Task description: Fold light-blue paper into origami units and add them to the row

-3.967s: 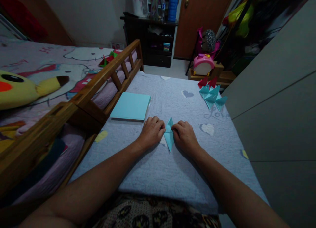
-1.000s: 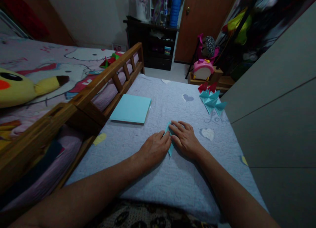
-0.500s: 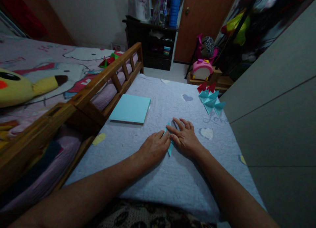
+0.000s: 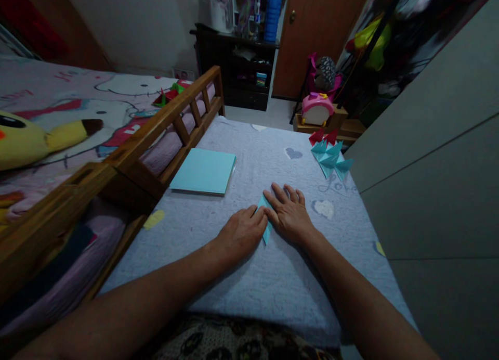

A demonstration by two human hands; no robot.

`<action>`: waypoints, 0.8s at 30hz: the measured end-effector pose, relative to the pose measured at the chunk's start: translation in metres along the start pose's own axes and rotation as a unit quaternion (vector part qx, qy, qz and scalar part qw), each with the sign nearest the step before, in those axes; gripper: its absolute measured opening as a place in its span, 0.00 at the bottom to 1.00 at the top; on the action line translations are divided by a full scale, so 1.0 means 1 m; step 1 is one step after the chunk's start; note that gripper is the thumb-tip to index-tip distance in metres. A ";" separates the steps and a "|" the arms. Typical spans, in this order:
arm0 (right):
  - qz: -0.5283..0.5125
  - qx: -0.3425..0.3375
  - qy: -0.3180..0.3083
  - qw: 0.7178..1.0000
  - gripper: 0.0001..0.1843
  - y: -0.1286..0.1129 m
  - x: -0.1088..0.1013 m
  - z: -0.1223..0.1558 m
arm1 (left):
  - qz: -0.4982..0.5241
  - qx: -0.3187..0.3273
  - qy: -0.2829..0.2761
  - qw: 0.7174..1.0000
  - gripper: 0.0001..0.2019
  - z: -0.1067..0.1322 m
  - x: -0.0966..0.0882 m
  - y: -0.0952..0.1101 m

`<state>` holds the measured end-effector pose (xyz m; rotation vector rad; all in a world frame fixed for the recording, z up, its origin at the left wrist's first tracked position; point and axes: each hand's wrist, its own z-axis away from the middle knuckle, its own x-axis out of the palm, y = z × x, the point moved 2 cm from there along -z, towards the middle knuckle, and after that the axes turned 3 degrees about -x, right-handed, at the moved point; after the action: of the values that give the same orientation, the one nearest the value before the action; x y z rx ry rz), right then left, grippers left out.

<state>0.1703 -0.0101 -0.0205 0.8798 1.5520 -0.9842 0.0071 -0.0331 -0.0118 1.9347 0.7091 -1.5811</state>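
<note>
A small, narrow, folded light-blue paper point(image 4: 267, 233) lies on the cloth-covered surface point(image 4: 234, 277), its pointed ends showing above and below my fingers. My left hand point(image 4: 244, 230) is closed over its left side, fingers together and pressing the paper down. From the right, my right hand point(image 4: 290, 214) rests with fingers spread, its thumb and index finger touching the paper near the left fingertips. The middle of the paper is hidden under the fingers.
A stack of square light-blue paper point(image 4: 205, 171) sits at the left, beside the wooden bed rail point(image 4: 163, 126). Folded blue paper pieces point(image 4: 331, 158) and red ones point(image 4: 323, 137) stand at the far right. A pale cabinet point(image 4: 436, 178) borders the right side.
My right fingers have shifted slightly on the folded paper, and more of its upper part shows between the hands. My left hand keeps nearly the same place.
</note>
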 end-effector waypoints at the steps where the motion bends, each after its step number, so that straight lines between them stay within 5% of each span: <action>1: -0.001 0.003 -0.003 1.000 0.29 0.000 0.000 0.000 | -0.004 -0.001 -0.003 1.000 0.15 0.000 0.000 0.000; 5: -0.016 0.016 -0.003 1.000 0.31 0.003 0.001 0.000 | -0.004 -0.001 -0.012 1.000 0.14 -0.002 -0.004 -0.001; 11: -0.144 -0.033 0.090 0.985 0.24 0.010 -0.009 0.007 | 0.079 -0.005 0.015 0.997 0.12 -0.004 -0.007 -0.013; 17: -0.204 -0.100 -0.001 0.974 0.20 0.012 -0.021 0.018 | 0.194 -0.023 0.050 0.979 0.11 -0.006 -0.002 -0.033; 24: -0.180 -0.031 0.045 0.982 0.07 0.004 -0.015 0.014 | 0.202 -0.086 0.082 0.972 0.07 -0.009 -0.004 -0.037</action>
<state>0.1820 -0.0219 -0.0081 0.6183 1.8506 -1.1554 -0.0129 -0.0011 -0.0094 1.9447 0.4587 -1.0874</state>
